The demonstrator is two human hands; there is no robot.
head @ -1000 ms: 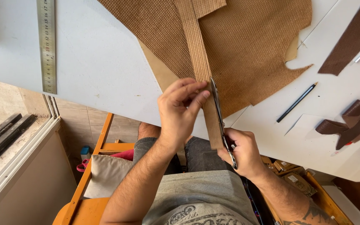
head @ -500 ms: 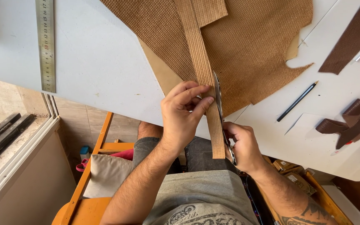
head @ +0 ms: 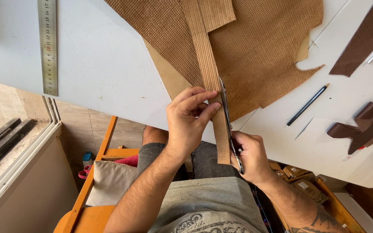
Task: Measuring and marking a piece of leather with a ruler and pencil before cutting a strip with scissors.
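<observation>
A large piece of tan woven leather (head: 260, 51) lies on the white table (head: 109, 64). A long narrow strip (head: 203, 56) of the same material runs from its top down over the table's near edge. My left hand (head: 188, 118) pinches this strip near the edge, thumb and fingers on it. My right hand (head: 249, 155) holds a pair of scissors (head: 226, 116), with the blades pointing up along the strip's right side.
A steel ruler (head: 48, 45) lies at the table's left. A dark pencil (head: 307, 105) and brown leather pieces (head: 363, 125) lie at the right. Below the table stand an orange wooden frame (head: 104, 151) with a beige cushion (head: 109, 181) and cardboard boxes (head: 298, 177).
The scissors have moved further up along the strip's right side. My left hand shifted slightly up with it and keeps its pinch on the strip.
</observation>
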